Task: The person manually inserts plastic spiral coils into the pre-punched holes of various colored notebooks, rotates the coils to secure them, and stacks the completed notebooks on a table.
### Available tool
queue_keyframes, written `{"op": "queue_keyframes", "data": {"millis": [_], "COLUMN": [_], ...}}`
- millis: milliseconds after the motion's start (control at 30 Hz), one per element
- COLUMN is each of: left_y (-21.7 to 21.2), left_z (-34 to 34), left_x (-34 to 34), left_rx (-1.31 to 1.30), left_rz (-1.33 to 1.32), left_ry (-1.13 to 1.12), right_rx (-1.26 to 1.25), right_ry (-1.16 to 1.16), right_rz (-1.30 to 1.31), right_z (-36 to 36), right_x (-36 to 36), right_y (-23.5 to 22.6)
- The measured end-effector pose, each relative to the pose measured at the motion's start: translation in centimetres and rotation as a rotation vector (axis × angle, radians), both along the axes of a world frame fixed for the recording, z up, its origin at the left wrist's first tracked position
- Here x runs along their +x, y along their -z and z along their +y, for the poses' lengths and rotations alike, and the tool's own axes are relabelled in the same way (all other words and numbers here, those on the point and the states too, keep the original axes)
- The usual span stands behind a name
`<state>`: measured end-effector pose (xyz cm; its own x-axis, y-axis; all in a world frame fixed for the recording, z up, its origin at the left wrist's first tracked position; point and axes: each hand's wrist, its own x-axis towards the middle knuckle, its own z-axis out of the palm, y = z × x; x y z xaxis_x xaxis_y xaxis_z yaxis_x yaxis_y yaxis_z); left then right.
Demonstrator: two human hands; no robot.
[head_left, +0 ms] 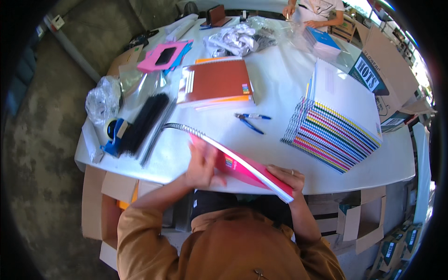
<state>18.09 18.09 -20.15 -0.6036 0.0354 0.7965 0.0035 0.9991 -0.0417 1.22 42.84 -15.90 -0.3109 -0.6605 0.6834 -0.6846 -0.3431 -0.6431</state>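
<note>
A notebook with a pinkish-red cover [242, 169] is held tilted over the table's near edge, its white page edges facing up. My right hand [287, 178], a ring on one finger, is closed on its lower right end. Beside the upper left end is my left hand [201, 165], slightly blurred, with thumb and fingers apart; its fingertips touch or nearly touch the cover. A dark spiral coil [176, 126] runs along the notebook's upper left edge and sticks out past it. Blue-handled pliers [252, 122] lie on the table just beyond the notebook.
Spiral notebooks are piled in a tall stack [345, 112] at right. Brown-covered notebooks [214, 80] lie farther back. Black coils [144, 122] and a blue tape dispenser [115, 137] sit at left. Crumpled plastic [233, 39] lies at back, near another person's hands [313, 23]. Cardboard boxes [392, 65] stand right.
</note>
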Motion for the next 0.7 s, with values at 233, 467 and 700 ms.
{"op": "queue_keyframes", "data": {"millis": [233,467,700], "left_y": [-0.8,-1.3,-7.4], "left_z": [0.2,-1.1,1.9], "left_x": [-1.1,-0.2,-2.4], "left_rx": [0.173,-0.115,-0.356], "left_rz": [0.313,0.296,0.35], "left_ry": [-0.093,0.13,0.064], "right_rx": [-0.024,-0.007,-0.081], "right_ry": [-0.093,-0.154,-0.081], "right_rz": [0.055,0.026,0.081], "right_z": [-0.5,0.0,-0.2], "right_x": [1.0,0.4,-0.2], "right_y": [-0.6,-0.7,0.3]}}
